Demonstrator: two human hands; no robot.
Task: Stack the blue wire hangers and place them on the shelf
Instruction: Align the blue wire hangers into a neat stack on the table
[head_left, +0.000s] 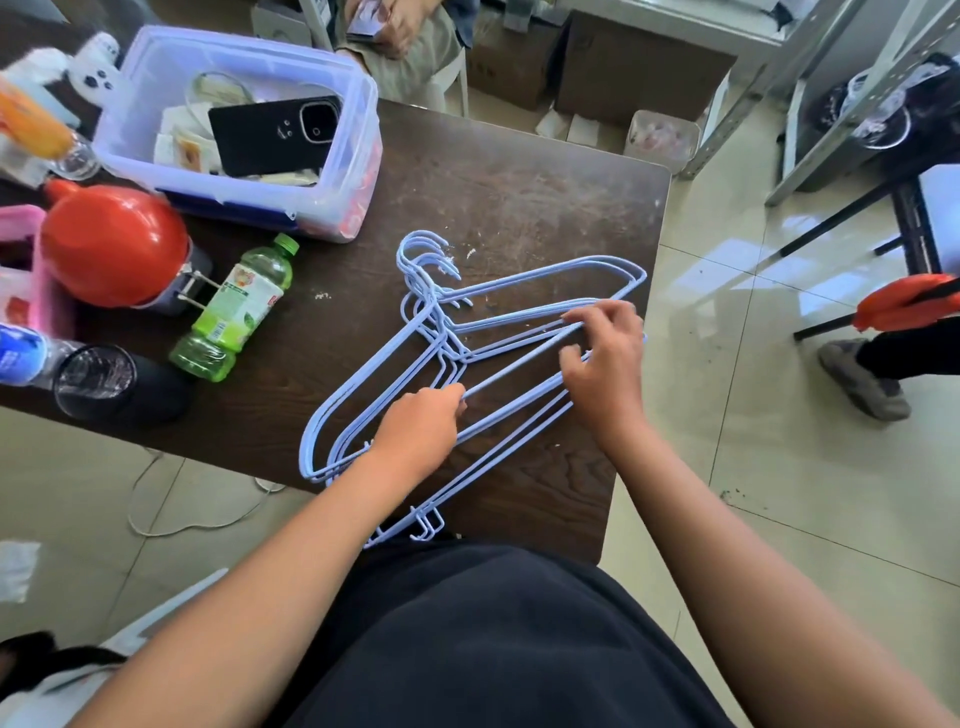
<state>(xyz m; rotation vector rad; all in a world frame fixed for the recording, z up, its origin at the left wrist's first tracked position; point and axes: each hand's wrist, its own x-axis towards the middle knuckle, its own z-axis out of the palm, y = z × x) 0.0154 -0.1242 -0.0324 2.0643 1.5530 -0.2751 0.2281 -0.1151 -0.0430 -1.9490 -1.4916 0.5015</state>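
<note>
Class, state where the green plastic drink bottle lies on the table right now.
In the head view, the green plastic drink bottle lies on its side at the left of the dark wooden table, between the red round lid and the blue wire hangers.

Several pale blue wire hangers in a loose overlapping pile, flat on the table, hooks bunched together.

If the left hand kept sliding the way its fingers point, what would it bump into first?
Probably the right hand. The left hand points up-right along the pale blue wire hangers on the dark wooden table, though depth is unclear.
</note>
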